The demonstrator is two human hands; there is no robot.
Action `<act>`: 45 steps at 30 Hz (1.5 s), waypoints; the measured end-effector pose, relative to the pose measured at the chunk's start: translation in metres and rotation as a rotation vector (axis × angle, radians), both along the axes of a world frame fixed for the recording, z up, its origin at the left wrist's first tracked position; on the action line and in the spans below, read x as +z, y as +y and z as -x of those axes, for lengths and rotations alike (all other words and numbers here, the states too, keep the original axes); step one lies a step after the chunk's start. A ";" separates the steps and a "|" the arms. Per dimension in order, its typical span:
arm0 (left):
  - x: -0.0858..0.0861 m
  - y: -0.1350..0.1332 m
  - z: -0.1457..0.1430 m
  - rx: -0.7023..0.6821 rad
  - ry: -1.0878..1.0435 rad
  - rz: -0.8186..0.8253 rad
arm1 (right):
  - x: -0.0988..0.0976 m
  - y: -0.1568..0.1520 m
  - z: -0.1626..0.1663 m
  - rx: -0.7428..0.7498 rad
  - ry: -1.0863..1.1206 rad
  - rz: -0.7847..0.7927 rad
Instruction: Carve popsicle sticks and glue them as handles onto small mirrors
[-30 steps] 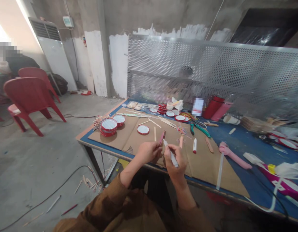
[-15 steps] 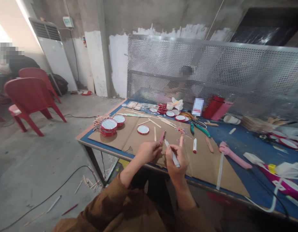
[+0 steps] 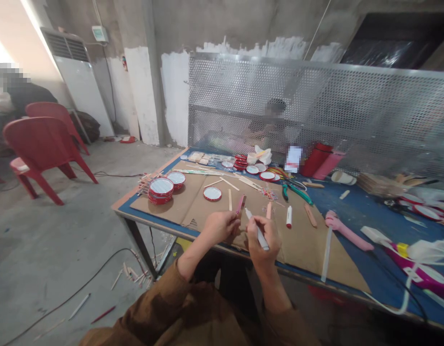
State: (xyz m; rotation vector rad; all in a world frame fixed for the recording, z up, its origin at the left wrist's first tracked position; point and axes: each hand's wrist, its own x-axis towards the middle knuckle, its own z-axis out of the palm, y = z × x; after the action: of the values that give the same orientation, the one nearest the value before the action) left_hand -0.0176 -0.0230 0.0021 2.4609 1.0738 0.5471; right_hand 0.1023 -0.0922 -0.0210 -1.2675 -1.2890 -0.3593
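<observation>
My left hand is closed on a narrow purple-pink stick, which points up and away from the fingers. My right hand grips a white marker pen, its tip close to the stick; whether they touch I cannot tell. Both hands are over the front of a brown cardboard sheet. Just beyond the right fingers is a peach-coloured piece, partly hidden. A white marker with a red end lies to the right. A pale wooden stick and a red-rimmed white disc lie beyond the left hand.
Stacked red-rimmed discs stand at the left. Green-handled pliers, a pink tool and a magenta device with cables lie rightward. Behind the table stands a perforated metal screen. A person sits far left.
The view has shifted very slightly. Both hands keep their hold on the stick and marker, with almost no visible movement.
</observation>
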 end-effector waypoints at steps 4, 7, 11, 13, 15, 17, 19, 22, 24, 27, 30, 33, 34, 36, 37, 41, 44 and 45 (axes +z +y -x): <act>0.000 0.000 0.000 0.009 0.005 0.004 | 0.004 -0.001 0.001 -0.007 -0.071 0.003; 0.000 0.000 0.000 0.007 -0.001 0.014 | 0.004 -0.001 0.001 -0.021 -0.048 0.014; 0.000 0.000 0.000 0.006 -0.018 0.015 | 0.003 -0.002 0.000 -0.011 -0.045 0.022; -0.001 0.000 -0.001 0.005 -0.015 0.016 | 0.003 -0.002 0.000 -0.003 -0.055 0.030; -0.001 0.000 -0.001 0.004 -0.010 0.018 | 0.003 -0.002 0.000 -0.002 -0.048 0.030; -0.001 0.001 -0.001 0.001 -0.007 0.016 | 0.003 -0.002 0.000 -0.002 -0.044 0.026; -0.002 0.001 -0.001 0.001 -0.007 0.008 | 0.003 -0.001 0.000 0.000 -0.057 0.028; -0.001 0.001 0.000 -0.004 -0.008 0.002 | 0.003 -0.001 0.000 -0.007 -0.062 0.031; 0.000 0.001 0.000 -0.010 -0.009 0.012 | 0.003 -0.001 0.000 -0.014 -0.060 0.026; 0.000 0.000 0.000 -0.010 -0.013 0.020 | 0.003 -0.001 0.001 -0.002 -0.079 0.031; -0.002 0.001 0.000 -0.010 -0.010 0.013 | 0.004 -0.002 0.001 0.002 -0.087 0.043; -0.002 0.001 0.000 -0.002 -0.002 0.015 | 0.005 -0.002 0.001 -0.009 -0.090 0.031; -0.001 0.000 0.000 0.003 0.002 0.020 | 0.005 -0.002 0.001 -0.007 -0.091 0.033; 0.000 0.000 0.000 0.001 0.002 0.033 | 0.004 -0.002 0.001 0.008 -0.091 0.049; 0.000 0.000 0.000 -0.002 0.000 0.037 | 0.004 -0.002 0.000 0.013 -0.087 0.056; 0.003 -0.001 0.000 0.002 0.011 0.028 | 0.002 -0.002 0.000 0.002 -0.066 0.046; 0.003 -0.001 0.001 0.009 0.018 0.030 | 0.002 -0.001 0.000 0.007 -0.071 0.056; 0.004 -0.001 0.001 0.006 0.015 0.033 | 0.002 -0.001 0.000 0.010 -0.077 0.061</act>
State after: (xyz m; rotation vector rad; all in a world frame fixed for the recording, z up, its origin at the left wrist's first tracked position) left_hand -0.0183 -0.0242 0.0056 2.4376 1.0885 0.5091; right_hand 0.1024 -0.0936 -0.0189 -1.3088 -1.3800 -0.3673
